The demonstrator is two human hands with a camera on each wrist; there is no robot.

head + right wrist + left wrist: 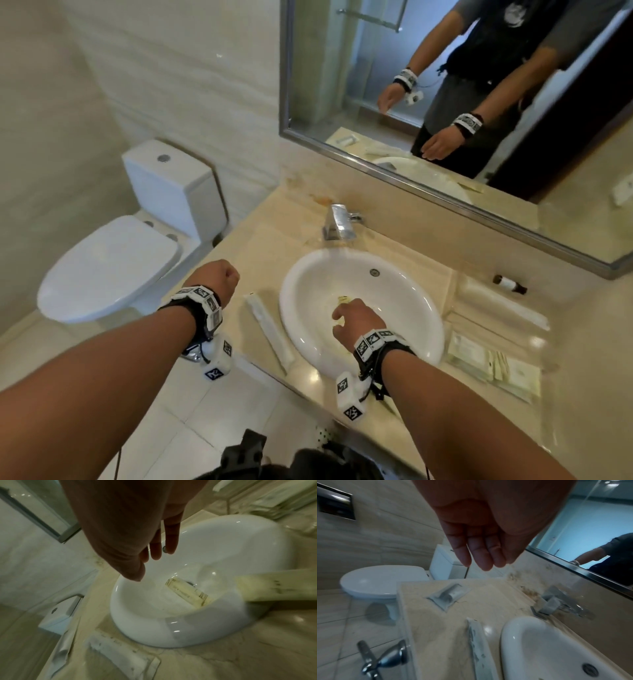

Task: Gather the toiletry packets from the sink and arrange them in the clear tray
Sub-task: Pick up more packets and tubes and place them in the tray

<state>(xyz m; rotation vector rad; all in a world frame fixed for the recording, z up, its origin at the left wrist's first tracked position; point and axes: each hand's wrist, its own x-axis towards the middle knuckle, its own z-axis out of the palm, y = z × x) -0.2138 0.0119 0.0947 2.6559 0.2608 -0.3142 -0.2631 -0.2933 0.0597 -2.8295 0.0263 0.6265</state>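
Print on the yellowish packet [187,593] lying in the white sink [240,555] is too blurred to read. Right hand [356,320] is hovering above it, fingers [169,539] loosely spread, holding nothing; left hand [481,534] is hanging relaxed, empty

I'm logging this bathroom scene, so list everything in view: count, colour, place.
sink: one, white, set in counter
packet: one, yellowish, in the sink bottom
long packet: one, white, counter left of sink
flat packet: one, silvery, counter's left end
tray: one, clear, right of sink, packets inside
bottle: one, brown, behind tray
faucet: one, chrome
toilet: one, white, left
mirror: one
left hand: over the counter, empty
right hand: over the sink, empty
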